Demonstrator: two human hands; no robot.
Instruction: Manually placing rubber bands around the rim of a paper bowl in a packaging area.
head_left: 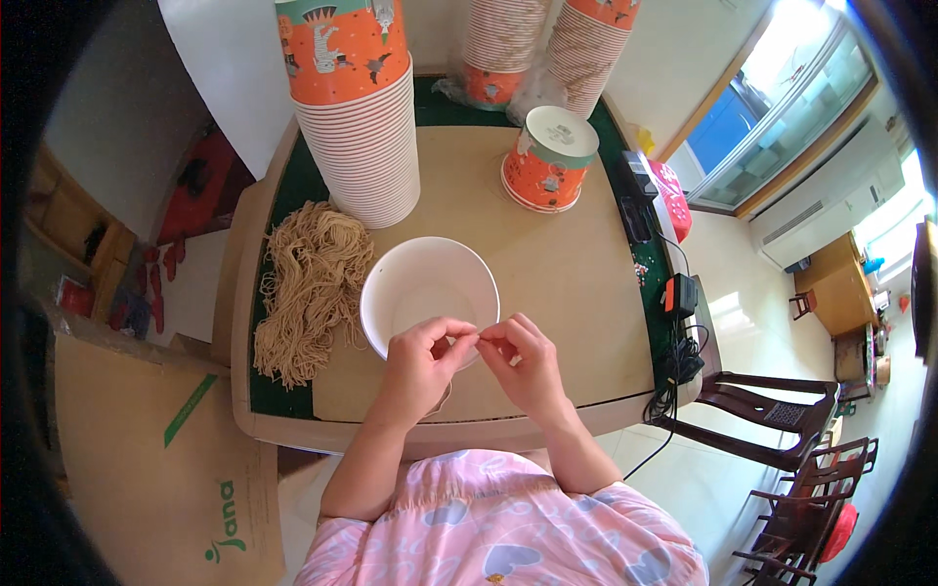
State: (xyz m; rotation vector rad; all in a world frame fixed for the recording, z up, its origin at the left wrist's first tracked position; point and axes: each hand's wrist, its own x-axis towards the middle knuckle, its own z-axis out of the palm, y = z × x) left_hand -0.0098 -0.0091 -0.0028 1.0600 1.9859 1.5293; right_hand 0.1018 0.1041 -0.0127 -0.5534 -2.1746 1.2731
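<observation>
My left hand [424, 359] and my right hand [523, 359] meet fingertip to fingertip over the near rim of a white paper bucket [410, 278], whose open mouth faces up. Both are closed in a pinch. A thin beige cord [445, 400] trails below my left hand; what the touching fingertips hold is too small to make out. Left of the bucket lies a loose heap of beige cords [311, 283]. Behind it rises a tall stack of nested paper buckets [357, 146], the top one orange and printed.
A short upside-down stack of orange buckets [550, 166] stands at the back right, with taller stacks [503, 49] behind. Black adapters and cables [674, 361] line the table's right edge. A large cardboard box [156, 459] is at the left, wooden chairs [767, 415] at the right.
</observation>
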